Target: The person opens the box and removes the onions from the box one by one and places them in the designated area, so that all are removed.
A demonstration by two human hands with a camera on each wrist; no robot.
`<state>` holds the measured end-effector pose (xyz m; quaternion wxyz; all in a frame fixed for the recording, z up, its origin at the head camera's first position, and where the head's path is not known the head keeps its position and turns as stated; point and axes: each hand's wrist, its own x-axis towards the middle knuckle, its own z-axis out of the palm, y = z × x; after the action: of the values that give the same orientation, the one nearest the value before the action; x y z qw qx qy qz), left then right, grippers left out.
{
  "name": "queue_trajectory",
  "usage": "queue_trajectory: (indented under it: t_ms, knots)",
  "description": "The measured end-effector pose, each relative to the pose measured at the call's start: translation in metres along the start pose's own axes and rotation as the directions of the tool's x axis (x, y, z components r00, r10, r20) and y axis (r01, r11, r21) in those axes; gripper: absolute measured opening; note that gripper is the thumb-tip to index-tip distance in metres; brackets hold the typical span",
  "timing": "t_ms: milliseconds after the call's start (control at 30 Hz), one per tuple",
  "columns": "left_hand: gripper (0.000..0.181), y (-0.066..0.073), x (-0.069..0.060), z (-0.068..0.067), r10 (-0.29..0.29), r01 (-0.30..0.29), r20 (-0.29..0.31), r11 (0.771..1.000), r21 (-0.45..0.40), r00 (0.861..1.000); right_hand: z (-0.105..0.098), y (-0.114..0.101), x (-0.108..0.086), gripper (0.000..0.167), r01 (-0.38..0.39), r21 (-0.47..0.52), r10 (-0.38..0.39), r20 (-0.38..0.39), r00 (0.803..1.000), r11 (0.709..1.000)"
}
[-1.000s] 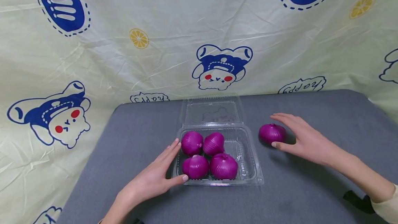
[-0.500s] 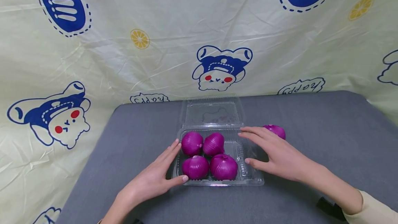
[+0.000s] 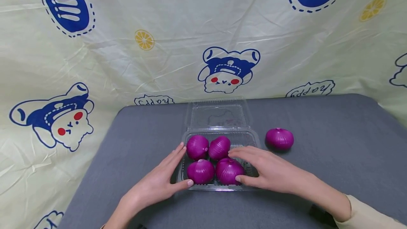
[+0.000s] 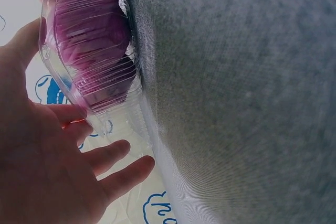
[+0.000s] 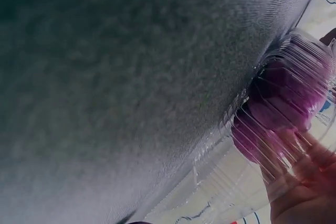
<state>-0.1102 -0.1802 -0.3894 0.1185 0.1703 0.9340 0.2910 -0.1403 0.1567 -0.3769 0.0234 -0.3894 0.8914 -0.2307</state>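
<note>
A clear plastic clamshell box lies with its lid folded back, holding several purple onions. Against its left wall rests my left hand, fingers extended and thumb by the near corner. In the left wrist view, its fingers are spread beside the box wall. My right hand reaches over the right wall. Its fairly straight fingers and thumb lie around the front right onion, seemingly touching it. Through the plastic, the right wrist view shows those fingers by the onions.
One loose onion sits on the grey cloth-covered table, right of the box. The transparent lid lies flat toward the back edge. Behind the table hangs a printed cloth.
My right hand has left the loose onion and moved left into the box, over to the front right onion. The loose onion remains on the table. My left hand stays at the box.
</note>
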Motion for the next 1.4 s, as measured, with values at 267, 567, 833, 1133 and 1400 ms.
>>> queue_trajectory:
  t_ms: [267,567,833,1133,1400]
  knots:
    - [0.094,0.000,0.001,0.000,-0.002,0.002,0.007,1.000,-0.007,1.000,0.005,0.002,0.010,0.055,0.004,0.054,-0.008,0.070,0.998,0.999]
    - [0.092,0.000,0.001,0.000,-0.033,0.034,0.026,0.999,-0.034,0.999,0.004,0.004,0.022,0.058,-0.006,0.098,-0.009,0.157,0.988,0.995]
    - [0.093,0.000,0.001,0.001,-0.020,0.021,0.018,0.999,-0.035,1.000,0.006,0.008,0.019,0.063,-0.015,0.113,-0.001,0.141,0.990,0.993]
    - [0.094,0.000,0.001,0.000,-0.022,0.023,0.011,1.000,-0.019,1.000,0.003,0.010,0.019,0.055,-0.024,0.176,-0.002,0.146,0.989,0.984]
    - [0.093,0.000,0.002,0.001,-0.026,0.026,0.016,0.999,-0.022,1.000,-0.003,0.013,0.019,0.050,-0.080,0.313,0.032,0.157,0.987,0.946]
